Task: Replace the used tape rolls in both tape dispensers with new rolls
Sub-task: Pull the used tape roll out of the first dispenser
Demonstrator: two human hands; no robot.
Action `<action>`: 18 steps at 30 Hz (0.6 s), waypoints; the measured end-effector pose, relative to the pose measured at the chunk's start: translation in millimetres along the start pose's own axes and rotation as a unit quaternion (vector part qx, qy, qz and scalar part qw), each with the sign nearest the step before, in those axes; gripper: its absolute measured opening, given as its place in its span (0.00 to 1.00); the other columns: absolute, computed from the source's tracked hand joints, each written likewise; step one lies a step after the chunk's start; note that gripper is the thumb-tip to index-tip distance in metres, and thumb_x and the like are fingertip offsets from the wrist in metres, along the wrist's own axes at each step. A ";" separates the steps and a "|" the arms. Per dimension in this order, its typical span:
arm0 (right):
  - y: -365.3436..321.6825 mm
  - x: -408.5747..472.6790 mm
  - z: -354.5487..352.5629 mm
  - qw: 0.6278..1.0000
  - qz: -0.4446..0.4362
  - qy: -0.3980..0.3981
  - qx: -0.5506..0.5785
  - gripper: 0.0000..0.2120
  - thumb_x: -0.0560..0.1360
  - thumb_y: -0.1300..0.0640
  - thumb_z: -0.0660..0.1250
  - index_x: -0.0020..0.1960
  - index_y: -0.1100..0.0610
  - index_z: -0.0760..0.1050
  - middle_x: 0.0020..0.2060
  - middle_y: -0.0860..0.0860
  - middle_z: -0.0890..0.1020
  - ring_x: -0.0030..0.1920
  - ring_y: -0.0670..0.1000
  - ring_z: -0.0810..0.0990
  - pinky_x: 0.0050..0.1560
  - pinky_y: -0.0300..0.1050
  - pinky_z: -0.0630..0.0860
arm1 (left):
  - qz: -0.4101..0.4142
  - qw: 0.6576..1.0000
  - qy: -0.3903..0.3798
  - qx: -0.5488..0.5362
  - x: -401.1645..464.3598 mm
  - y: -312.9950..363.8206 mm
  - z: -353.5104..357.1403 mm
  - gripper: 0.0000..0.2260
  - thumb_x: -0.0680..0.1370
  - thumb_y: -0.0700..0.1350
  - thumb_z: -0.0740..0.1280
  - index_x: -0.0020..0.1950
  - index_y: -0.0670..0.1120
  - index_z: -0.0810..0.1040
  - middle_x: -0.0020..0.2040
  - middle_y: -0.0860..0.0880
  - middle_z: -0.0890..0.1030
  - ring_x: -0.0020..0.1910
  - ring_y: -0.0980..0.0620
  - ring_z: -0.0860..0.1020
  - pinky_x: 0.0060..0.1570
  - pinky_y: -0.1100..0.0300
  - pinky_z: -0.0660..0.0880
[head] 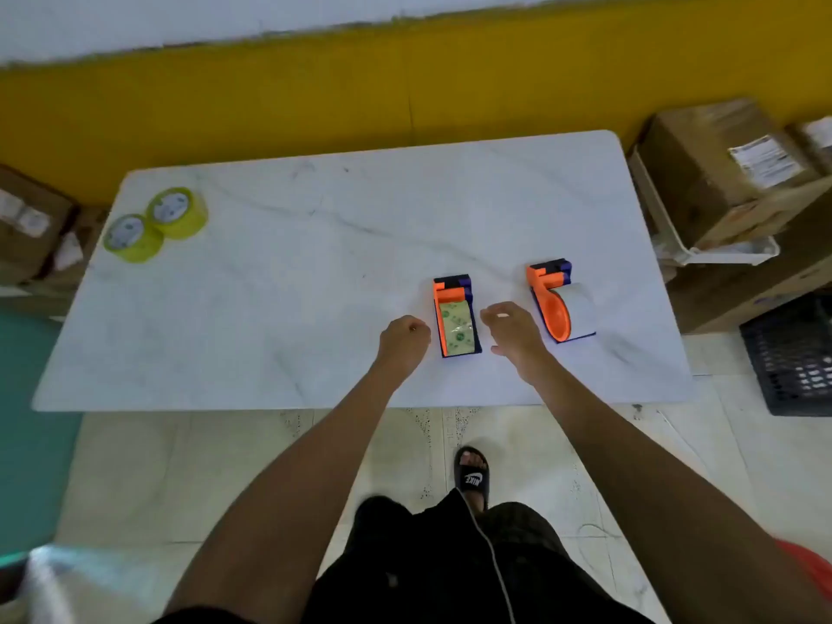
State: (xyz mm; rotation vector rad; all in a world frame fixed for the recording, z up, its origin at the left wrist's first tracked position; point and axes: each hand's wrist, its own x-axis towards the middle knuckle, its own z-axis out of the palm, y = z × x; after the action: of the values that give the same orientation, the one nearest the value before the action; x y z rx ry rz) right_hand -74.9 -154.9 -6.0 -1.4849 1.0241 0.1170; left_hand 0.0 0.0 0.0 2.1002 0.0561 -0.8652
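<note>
Two orange-and-blue tape dispensers stand on the white marble table (279,308). The left dispenser (455,317) carries a yellowish tape roll, seen from above. The right dispenser (560,304) shows its orange side and a pale roll. My left hand (403,337) hovers just left of the left dispenser, fingers curled with nothing in them. My right hand (513,328) hovers between the two dispensers, fingers loosely apart, holding nothing. Two new yellow-green tape rolls (155,225) lie at the table's far left corner.
Cardboard boxes (725,173) are stacked to the right of the table, with a black crate (792,353) on the floor beside it. More boxes (31,222) sit at the left. A yellow wall band runs behind the table.
</note>
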 end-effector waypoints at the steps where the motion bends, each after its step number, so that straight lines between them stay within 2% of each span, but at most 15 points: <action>1: -2.1 0.3 0.1 1.000 0.001 0.000 -0.002 0.15 0.75 0.50 0.66 0.58 0.54 0.76 0.45 0.49 0.78 0.41 0.48 0.77 0.58 0.56 0.80 | 0.000 1.000 0.009 0.000 -0.9 0.4 2.5 0.09 0.77 0.43 0.58 0.42 0.47 0.77 0.50 0.42 0.83 0.47 0.45 0.79 0.50 0.50 0.78; 4: -3.8 7.6 3.0 1.000 -0.011 -0.002 -0.006 0.13 0.75 0.51 0.65 0.57 0.54 0.77 0.45 0.50 0.78 0.46 0.51 0.79 0.58 0.57 0.80 | -0.010 1.000 0.013 -0.016 -4.0 8.3 8.4 0.10 0.78 0.43 0.56 0.45 0.43 0.76 0.46 0.44 0.79 0.42 0.48 0.72 0.40 0.57 0.69; 7: -4.3 15.7 7.1 1.000 -0.008 -0.010 -0.016 0.11 0.76 0.51 0.64 0.56 0.54 0.75 0.48 0.52 0.78 0.50 0.54 0.80 0.57 0.57 0.80 | -0.011 0.999 0.004 -0.032 1.0 15.0 16.5 0.12 0.79 0.44 0.54 0.42 0.44 0.74 0.44 0.46 0.78 0.40 0.49 0.71 0.37 0.57 0.65; 10: -3.6 16.4 8.6 0.999 0.029 -0.018 0.010 0.14 0.77 0.48 0.64 0.57 0.56 0.74 0.48 0.54 0.77 0.46 0.52 0.78 0.53 0.54 0.81 | -0.054 0.995 -0.028 -0.077 6.7 17.4 24.0 0.13 0.78 0.49 0.53 0.41 0.49 0.74 0.49 0.43 0.81 0.45 0.48 0.76 0.45 0.55 0.69; 12: -4.4 15.7 9.2 0.999 0.043 -0.024 0.014 0.17 0.77 0.46 0.63 0.58 0.56 0.73 0.47 0.53 0.76 0.46 0.52 0.77 0.48 0.51 0.81 | -0.076 0.990 -0.035 -0.118 8.2 20.7 24.2 0.15 0.80 0.49 0.52 0.41 0.49 0.75 0.48 0.42 0.80 0.44 0.47 0.76 0.49 0.55 0.70; 14: -7.6 15.4 8.4 0.998 0.046 -0.028 0.022 0.18 0.78 0.44 0.62 0.59 0.57 0.72 0.46 0.52 0.76 0.46 0.52 0.77 0.42 0.46 0.79 | -0.084 0.984 -0.043 -0.152 11.6 25.7 21.9 0.16 0.82 0.49 0.52 0.41 0.47 0.75 0.46 0.42 0.78 0.43 0.47 0.76 0.49 0.57 0.71; 16: -10.0 15.4 8.5 0.997 0.049 -0.030 0.043 0.18 0.78 0.44 0.61 0.59 0.57 0.72 0.43 0.50 0.76 0.43 0.50 0.77 0.36 0.42 0.76 | -0.099 0.979 -0.058 -0.171 16.1 29.5 19.3 0.17 0.82 0.48 0.52 0.44 0.45 0.77 0.46 0.43 0.81 0.43 0.47 0.79 0.48 0.58 0.75; 18: -12.2 14.8 9.9 0.997 0.049 -0.034 0.045 0.18 0.79 0.44 0.60 0.59 0.58 0.71 0.43 0.50 0.76 0.45 0.51 0.77 0.34 0.41 0.74 | -0.108 0.975 -0.062 -0.184 17.8 35.5 16.3 0.16 0.81 0.47 0.53 0.45 0.44 0.78 0.46 0.43 0.82 0.41 0.47 0.81 0.49 0.55 0.78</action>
State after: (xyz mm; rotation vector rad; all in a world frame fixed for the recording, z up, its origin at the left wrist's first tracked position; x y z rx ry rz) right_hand -53.4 -156.0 -8.2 -1.3406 1.0342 0.1873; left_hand 16.1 -39.1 7.2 1.7109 0.3568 -1.0278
